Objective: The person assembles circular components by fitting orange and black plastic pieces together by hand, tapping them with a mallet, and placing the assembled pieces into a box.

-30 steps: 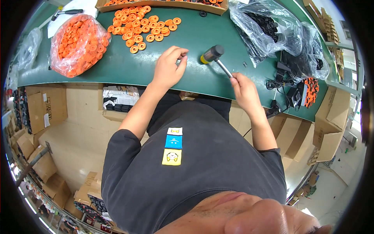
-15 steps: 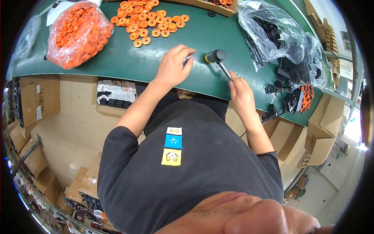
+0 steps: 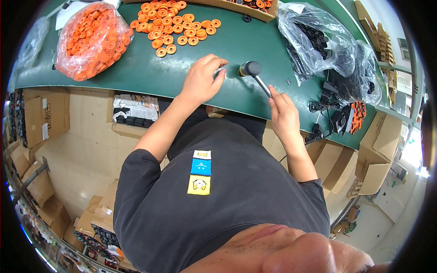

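My right hand [image 3: 284, 110] is wrapped round the handle of a mallet [image 3: 261, 85]. The mallet's dark head points away from me, with a yellowish band at its left side, above the green table. To its left, my left hand [image 3: 200, 81] is at the table with thumb and forefinger curled toward each other. A small greyish thing [image 3: 219, 71] shows between them, too little of it visible to name. Beyond that hand lie many loose orange ring-shaped discs [image 3: 175, 28]. A small dark piece [image 3: 288, 81] rests on the table right of the mallet.
A clear bag of orange discs [image 3: 93, 43] stands at the far left. Clear plastic bags with black parts [image 3: 314, 41] lie at the right, near black cables and adapters [image 3: 325, 103]. An open cardboard box [image 3: 255, 10] sits at the back edge; cartons [image 3: 334, 164] stand below the table.
The mallet head has turned and dipped slightly, showing more of its dark face and less yellow. My left hand stays almost where it was.
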The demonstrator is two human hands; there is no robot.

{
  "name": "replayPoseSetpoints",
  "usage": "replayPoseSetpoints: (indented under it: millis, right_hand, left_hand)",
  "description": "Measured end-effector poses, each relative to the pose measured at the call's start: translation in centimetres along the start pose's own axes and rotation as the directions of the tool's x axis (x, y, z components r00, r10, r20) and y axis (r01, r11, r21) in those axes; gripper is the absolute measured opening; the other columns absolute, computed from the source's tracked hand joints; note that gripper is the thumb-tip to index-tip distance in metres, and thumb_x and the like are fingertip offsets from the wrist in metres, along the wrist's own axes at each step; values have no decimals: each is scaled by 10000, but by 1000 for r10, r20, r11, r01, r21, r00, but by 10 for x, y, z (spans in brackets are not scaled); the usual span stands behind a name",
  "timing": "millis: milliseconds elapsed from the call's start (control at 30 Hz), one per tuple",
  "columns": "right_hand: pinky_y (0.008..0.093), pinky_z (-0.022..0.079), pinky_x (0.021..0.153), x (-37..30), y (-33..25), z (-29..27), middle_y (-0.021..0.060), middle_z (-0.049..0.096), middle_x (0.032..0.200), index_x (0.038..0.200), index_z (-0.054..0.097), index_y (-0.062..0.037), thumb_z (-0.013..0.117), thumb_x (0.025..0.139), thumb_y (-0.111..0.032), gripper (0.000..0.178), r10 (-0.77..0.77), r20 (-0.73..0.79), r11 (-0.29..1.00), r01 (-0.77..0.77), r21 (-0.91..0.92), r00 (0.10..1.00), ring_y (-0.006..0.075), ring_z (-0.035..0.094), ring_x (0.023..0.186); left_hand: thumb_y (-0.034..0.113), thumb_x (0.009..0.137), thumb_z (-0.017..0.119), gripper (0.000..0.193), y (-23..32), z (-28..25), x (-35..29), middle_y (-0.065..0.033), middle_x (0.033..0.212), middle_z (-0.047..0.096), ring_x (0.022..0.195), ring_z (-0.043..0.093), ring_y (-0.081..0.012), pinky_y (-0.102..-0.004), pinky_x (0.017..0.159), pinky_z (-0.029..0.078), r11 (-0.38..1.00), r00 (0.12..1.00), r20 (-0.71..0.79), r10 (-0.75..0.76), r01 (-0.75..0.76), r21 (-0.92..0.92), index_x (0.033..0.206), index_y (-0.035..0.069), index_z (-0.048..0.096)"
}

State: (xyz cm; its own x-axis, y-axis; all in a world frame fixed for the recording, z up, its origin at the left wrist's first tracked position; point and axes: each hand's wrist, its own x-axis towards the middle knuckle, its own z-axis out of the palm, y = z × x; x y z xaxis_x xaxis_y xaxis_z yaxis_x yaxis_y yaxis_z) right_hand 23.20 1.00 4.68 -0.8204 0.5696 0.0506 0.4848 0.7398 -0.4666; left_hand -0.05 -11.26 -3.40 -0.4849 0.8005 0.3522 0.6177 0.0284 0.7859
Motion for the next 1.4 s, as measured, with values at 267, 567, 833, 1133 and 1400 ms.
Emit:
replayPoseSetpoints:
  millis: [267,567,833,1133,1400]
  right_hand:
    - [432,486,674,-11,5,3,145,565,843,1281,656,-40,622,966,-72,318,41,10,998,-41,38,999,347,591,743]
    - [364,472,703,-10,17,8,126,553,813,1309,648,-37,608,972,-38,340,59,-46,996,-56,73,997,272,573,738]
    - [418,482,697,-10,15,12,141,559,827,1275,659,-37,617,971,-84,310,85,-92,983,-69,167,992,331,590,753]
    - [405,497,741,-17,57,12,141,610,865,1213,694,-29,636,950,-81,274,224,-245,957,-166,237,943,313,620,788]
    - [430,483,821,-1,91,27,116,626,1003,1095,720,-59,679,882,-68,218,109,-510,994,-103,41,853,318,615,926]
  left_hand:
    - [31,844,676,203,0,0,1,-120,943,663,843,677,-275,-375,773,535,1000,1000,-3,21,-21,16,1046,12,672]
    - [76,820,706,264,10,10,5,-117,959,665,890,666,-299,-404,805,518,997,1000,3,-13,12,79,1074,16,662]
    - [203,759,795,597,31,32,9,-140,1114,598,1068,578,-336,-458,936,432,980,993,104,-61,39,196,1273,4,565]
    - [113,794,791,355,22,32,24,-99,1040,616,986,616,-282,-406,905,467,978,973,228,36,-81,193,1129,54,692]
    - [96,987,637,354,35,15,28,-99,1227,659,1081,647,-173,-293,937,508,596,914,337,-225,403,-695,1320,-21,609]
